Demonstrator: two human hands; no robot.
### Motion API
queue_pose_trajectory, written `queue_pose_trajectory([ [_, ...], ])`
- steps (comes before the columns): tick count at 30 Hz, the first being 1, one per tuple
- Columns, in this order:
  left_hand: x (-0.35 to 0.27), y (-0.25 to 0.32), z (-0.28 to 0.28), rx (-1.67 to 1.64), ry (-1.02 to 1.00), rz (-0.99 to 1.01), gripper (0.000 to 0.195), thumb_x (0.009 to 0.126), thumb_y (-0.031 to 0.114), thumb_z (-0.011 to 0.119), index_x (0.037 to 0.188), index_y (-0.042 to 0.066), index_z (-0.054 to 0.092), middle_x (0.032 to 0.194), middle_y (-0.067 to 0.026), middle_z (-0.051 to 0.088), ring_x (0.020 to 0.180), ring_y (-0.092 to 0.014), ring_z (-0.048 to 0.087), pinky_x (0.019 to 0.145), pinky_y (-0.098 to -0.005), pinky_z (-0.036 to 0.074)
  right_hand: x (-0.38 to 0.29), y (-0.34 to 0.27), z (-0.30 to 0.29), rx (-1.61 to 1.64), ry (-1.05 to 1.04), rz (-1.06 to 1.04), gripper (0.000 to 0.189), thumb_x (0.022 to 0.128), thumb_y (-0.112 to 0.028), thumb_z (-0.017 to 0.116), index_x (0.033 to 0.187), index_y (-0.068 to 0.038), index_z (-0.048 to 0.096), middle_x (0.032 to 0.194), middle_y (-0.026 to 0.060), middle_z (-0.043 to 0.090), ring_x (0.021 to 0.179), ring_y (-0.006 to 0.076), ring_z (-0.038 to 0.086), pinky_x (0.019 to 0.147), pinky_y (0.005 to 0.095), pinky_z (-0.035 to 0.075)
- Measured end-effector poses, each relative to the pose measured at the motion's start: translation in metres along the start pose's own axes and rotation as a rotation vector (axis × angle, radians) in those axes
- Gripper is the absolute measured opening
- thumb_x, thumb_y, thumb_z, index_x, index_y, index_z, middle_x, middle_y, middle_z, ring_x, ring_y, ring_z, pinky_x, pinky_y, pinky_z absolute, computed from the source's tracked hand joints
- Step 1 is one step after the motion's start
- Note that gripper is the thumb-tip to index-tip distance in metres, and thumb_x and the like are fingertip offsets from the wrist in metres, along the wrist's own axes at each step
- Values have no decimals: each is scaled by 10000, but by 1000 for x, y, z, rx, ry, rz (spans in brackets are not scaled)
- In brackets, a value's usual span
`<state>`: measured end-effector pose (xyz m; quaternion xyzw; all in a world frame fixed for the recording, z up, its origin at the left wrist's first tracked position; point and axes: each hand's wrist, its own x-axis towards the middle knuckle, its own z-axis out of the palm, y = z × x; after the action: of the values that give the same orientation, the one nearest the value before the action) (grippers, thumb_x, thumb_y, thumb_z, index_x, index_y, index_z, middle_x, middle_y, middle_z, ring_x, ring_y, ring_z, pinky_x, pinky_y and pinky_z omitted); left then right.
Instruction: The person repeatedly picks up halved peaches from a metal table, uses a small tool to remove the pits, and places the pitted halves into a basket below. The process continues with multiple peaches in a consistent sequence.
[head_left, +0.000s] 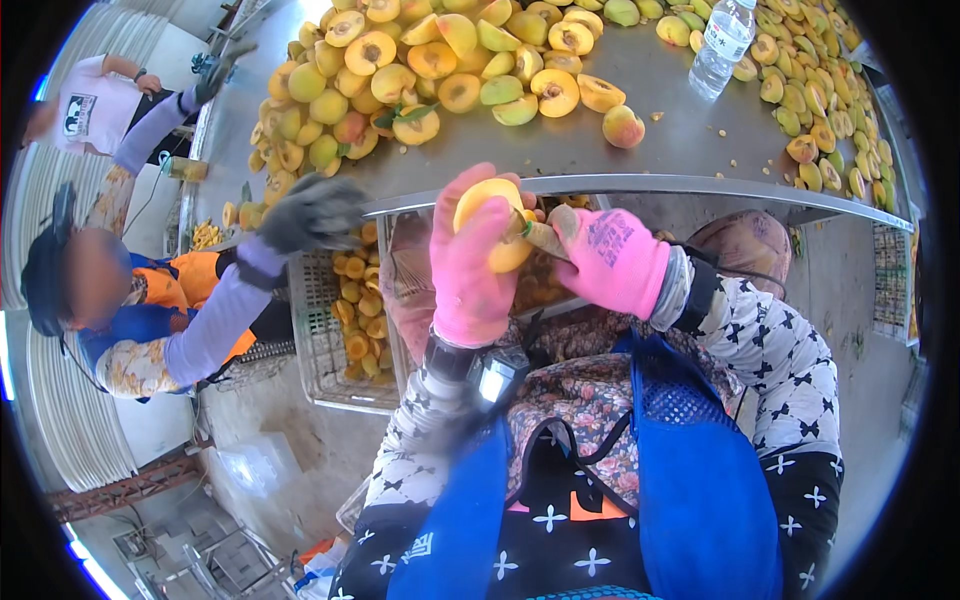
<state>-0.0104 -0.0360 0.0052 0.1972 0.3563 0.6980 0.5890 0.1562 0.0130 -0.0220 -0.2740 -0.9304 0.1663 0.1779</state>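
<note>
My left hand (472, 262), in a pink glove, holds a yellow-fleshed peach half (487, 201) in front of my chest, just below the table's metal edge. A second piece of yellow fruit (508, 255) shows under its fingers. My right hand (611, 255), gloved in pink too, is closed around the handle of a small tool (546, 238), whose tip meets the fruit; the kind of tool cannot be told. Beyond the edge, a heap of whole and halved peaches (431, 60) lies on the metal table (652, 154), with one whole peach (623, 127) nearest my hands.
A water bottle (721, 49) stands on the table, near many peach halves (817, 97) at the right. Plastic crates (345, 394) with peach halves stand below the edge. At the left, a co-worker's dark-gloved hand (315, 214) reaches near the heap; another person (90, 105) is farther back.
</note>
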Motion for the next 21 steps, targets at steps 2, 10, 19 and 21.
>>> queue_pose_trajectory([
  [2, 0, 0, 6, 38, -15, 47, 409, 930, 59, 633, 1319, 24, 510, 1146, -166, 645, 1010, -266, 657, 896, -406, 557, -10, -9, 6, 141, 5, -66, 415, 876, -200, 604, 1253, -40, 539, 897, 174, 537, 695, 340, 629, 607, 447, 513],
  [10, 15, -1, 12, 20, 10, 33, 341, 1014, 202, 607, 1282, 4, 535, 1080, -153, 665, 946, -246, 672, 829, -372, 575, -3, -25, -14, 701, -39, 399, 300, 851, -153, 661, 1055, 30, 539, 732, 199, 596, 670, 389, 613, 613, 453, 475],
  [19, 18, -13, 11, 239, 81, 70, 244, 996, 165, 620, 1157, -18, 621, 995, -153, 704, 819, -214, 691, 675, -329, 586, -2, -30, -30, 1234, -332, 681, 187, 806, -107, 623, 955, -18, 552, 689, 38, 558, 488, 128, 548, 451, 261, 427],
  [21, 18, -9, 5, 287, 33, -12, 224, 990, 158, 628, 1131, -16, 640, 984, -139, 707, 813, -199, 686, 676, -316, 578, -3, -26, -35, 1224, -406, 703, 180, 795, -96, 623, 937, -13, 550, 671, 42, 547, 480, 132, 545, 437, 265, 423],
])
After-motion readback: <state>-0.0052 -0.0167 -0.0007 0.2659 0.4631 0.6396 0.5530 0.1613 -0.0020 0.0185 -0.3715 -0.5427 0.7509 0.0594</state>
